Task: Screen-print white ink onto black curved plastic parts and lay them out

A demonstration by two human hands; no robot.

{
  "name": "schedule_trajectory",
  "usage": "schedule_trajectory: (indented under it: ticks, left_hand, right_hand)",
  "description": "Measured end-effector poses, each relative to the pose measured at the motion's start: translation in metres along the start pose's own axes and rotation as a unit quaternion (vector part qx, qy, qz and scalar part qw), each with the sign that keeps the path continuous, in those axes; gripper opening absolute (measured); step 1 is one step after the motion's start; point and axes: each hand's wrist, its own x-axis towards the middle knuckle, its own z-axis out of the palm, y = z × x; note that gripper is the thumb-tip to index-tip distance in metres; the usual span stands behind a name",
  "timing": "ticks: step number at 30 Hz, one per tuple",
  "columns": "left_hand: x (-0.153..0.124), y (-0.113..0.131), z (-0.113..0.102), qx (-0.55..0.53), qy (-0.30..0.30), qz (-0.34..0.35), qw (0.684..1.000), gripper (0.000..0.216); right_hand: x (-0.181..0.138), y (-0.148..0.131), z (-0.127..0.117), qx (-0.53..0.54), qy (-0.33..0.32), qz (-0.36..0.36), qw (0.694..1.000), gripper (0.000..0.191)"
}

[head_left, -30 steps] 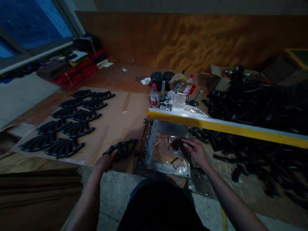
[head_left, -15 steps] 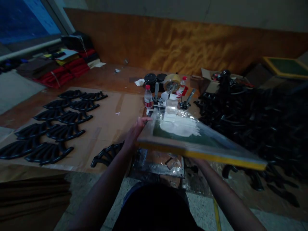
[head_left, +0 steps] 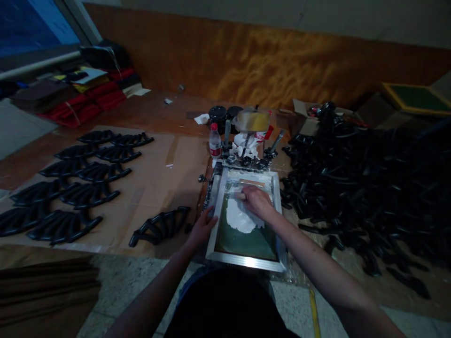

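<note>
A screen printing frame with a metal rim and green mesh lies flat in front of me. White ink is spread in a thick patch over its mesh. My right hand is closed over the upper part of the mesh, around a squeegee whose pale end shows at the fingers; most of it is hidden. At the frame's left side, my left hand grips the rim, thumb towards the top. Hinge clamps stand at the frame's far end. Whatever lies under the mesh is hidden.
Black curved ribbed parts lie in rows on cardboard at left; a single one sits nearer. A large heap of black parts fills the right. Behind the frame stand a bottle, a tape roll and dark jars.
The screen printing frame has come down from a raised tilt to lying flat. My right hand has moved from beneath it to the squeegee on top. My left hand has slid nearer along the rim.
</note>
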Motion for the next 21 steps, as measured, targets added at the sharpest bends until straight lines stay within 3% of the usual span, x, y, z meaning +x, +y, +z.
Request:
schedule_trajectory:
  ticks: [5, 7, 9, 12, 16, 18, 21]
  left_hand:
    - [0.002, -0.002, -0.003, -0.005, -0.005, -0.006, 1.000, 0.081]
    - [0.002, -0.003, -0.003, -0.012, -0.003, -0.012, 1.000, 0.081]
    - [0.002, -0.003, -0.003, -0.019, -0.001, -0.014, 1.000, 0.081]
    - [0.000, -0.001, -0.002, -0.020, 0.005, -0.004, 1.000, 0.078]
    - [-0.004, 0.004, 0.001, -0.017, 0.013, -0.003, 1.000, 0.075]
    - [-0.007, 0.008, 0.001, -0.015, 0.017, -0.007, 1.000, 0.075]
    - [-0.012, 0.021, -0.001, -0.009, 0.010, -0.011, 1.000, 0.077]
  right_hand:
    - [-0.042, 0.002, 0.001, 0.025, -0.076, -0.190, 0.978, 0.024]
    - [-0.046, 0.005, -0.005, 0.058, -0.096, -0.231, 0.966, 0.024]
    - [-0.044, 0.006, -0.008, 0.075, -0.087, -0.210, 0.971, 0.020]
    - [-0.044, 0.001, 0.003, 0.053, -0.024, -0.146, 0.988, 0.022]
    - [-0.060, -0.001, 0.021, 0.060, -0.013, -0.180, 0.982, 0.035]
    - [-0.058, -0.001, 0.018, 0.086, -0.031, -0.174, 0.980, 0.030]
    - [-0.033, 0.000, -0.003, 0.096, -0.004, -0.095, 0.991, 0.031]
